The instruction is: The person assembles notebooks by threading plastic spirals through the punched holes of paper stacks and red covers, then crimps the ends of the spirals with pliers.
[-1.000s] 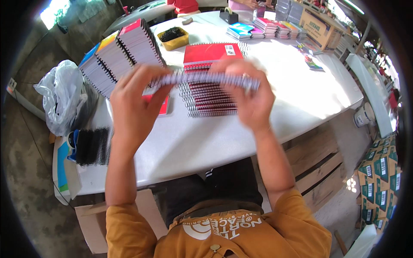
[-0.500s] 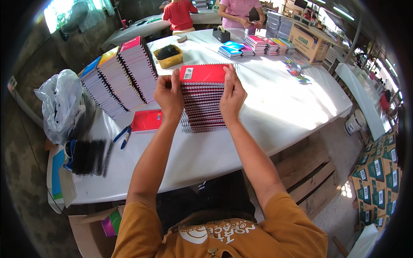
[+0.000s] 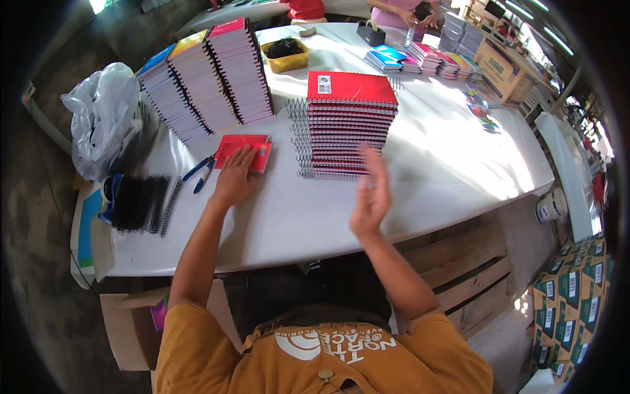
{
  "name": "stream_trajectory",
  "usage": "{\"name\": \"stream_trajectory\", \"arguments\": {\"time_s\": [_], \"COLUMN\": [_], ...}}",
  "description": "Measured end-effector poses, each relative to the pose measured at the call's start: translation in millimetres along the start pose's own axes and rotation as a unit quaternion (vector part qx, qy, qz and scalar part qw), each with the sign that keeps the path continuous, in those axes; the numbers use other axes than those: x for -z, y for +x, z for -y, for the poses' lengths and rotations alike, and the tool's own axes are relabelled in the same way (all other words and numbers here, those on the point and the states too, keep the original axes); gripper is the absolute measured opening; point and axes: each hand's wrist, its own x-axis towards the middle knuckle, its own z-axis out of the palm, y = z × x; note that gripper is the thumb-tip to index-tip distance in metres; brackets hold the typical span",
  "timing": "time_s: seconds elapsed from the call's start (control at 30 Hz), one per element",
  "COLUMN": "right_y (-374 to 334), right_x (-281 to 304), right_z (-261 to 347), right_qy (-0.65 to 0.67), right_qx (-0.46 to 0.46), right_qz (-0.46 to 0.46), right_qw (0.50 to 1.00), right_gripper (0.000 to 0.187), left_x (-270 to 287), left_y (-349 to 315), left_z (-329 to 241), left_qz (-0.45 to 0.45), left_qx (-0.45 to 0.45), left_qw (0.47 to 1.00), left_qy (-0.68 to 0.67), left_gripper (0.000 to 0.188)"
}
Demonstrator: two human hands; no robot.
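A tall stack of red spiral notebooks [image 3: 354, 92] stands on the table, loose coil ends jutting from both sides. My left hand [image 3: 235, 178] lies with its fingers flat over a small red notebook [image 3: 226, 150] left of the stack. Its cover shows around my fingertips. Just in front of the stack is my right hand [image 3: 371, 200], somewhat blurred, fingers stretched out and holding nothing. Blue-handled pliers [image 3: 204, 176] rest beside my left hand.
Black binding coils [image 3: 141, 203] lie at the left, near a clear plastic bag [image 3: 98, 121]. Tall piles of bound notebooks [image 3: 223, 72] and a yellow tub [image 3: 289, 62] stand farther back. A cardboard box [image 3: 502, 72] sits at the far right. Two people work behind the table.
Both hands have let go of the stack's top. My left hand has moved down onto the small red notebook, my right hand down and nearer. The view has shifted.
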Motion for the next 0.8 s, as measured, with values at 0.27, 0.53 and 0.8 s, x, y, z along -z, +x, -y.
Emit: {"name": "stream_trajectory", "arguments": {"time_s": [0.27,0.53,0.8], "right_y": [-45.4,-41.6,-33.2], "right_x": [-78.1,-61.7,-51.0], "right_z": [12.6,6.8,48.2], "right_qy": [0.427,0.397,0.426], "right_qx": [-0.608,-0.584,-0.546], "right_qz": [0.026,0.069,0.142], "right_qw": [0.669,0.705,0.707], "right_gripper": [0.048,0.05,0.036], "left_x": [58.9,85.9,87.9], "left_y": [-52.2,-54.4,-68.5], "left_z": [-99.8,-84.1,-132.5], "left_qz": [0.017,0.089,-0.017], "left_qx": [-0.01,0.114,-0.002], "left_qw": [0.994,0.984,1.0], "left_qy": [-0.108,-0.102,-0.002], "left_gripper": [0.051,0.046,0.053]}}
